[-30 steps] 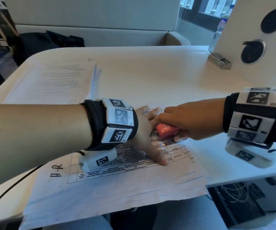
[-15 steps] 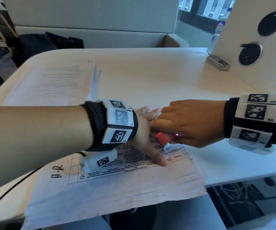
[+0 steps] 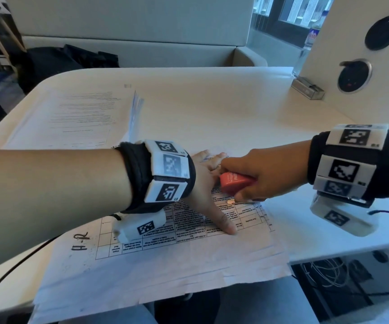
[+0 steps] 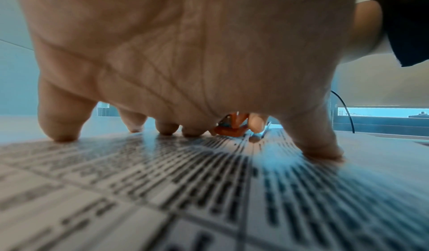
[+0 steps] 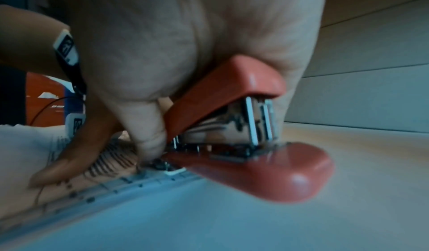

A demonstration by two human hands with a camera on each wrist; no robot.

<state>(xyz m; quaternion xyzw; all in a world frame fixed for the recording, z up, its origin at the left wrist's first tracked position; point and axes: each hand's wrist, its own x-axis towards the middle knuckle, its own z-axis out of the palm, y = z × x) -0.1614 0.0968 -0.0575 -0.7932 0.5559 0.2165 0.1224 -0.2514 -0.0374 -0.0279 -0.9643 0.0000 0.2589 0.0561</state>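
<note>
The person's left hand (image 3: pixel 208 190) lies spread on a creased white sheet printed with a black-ruled table of text (image 3: pixel 165 260). Its fingers are straight and its fingertips (image 4: pixel 60 135) press down on the paper, grasping nothing. Just beside it, the right hand (image 3: pixel 266 174) is wrapped around a small red plastic stapler (image 3: pixel 233 184). The fingers are curled over the stapler's top and the thumb is tucked in low against its metal parts. The stapler sits at the right-hand edge of the sheet, near its far corner, close to the left hand's index finger. From the right wrist view the stapler's red cover (image 5: pixel 223 93) stands tilted up from the red base (image 5: pixel 267 172), with the shiny magazine showing between them. Whether its front end bites the paper is too blurred to tell. The sheet rests on a pale, round-cornered table (image 3: pixel 212 108) and its near edge hangs over the table's front. Farther back on the left lies a stack of printed pages (image 3: pixel 79 118). A white upright panel with two round dark sockets (image 3: pixel 362 54) stands at the right. A black bag (image 3: pixel 60 61) is slumped on the grey bench behind.
</note>
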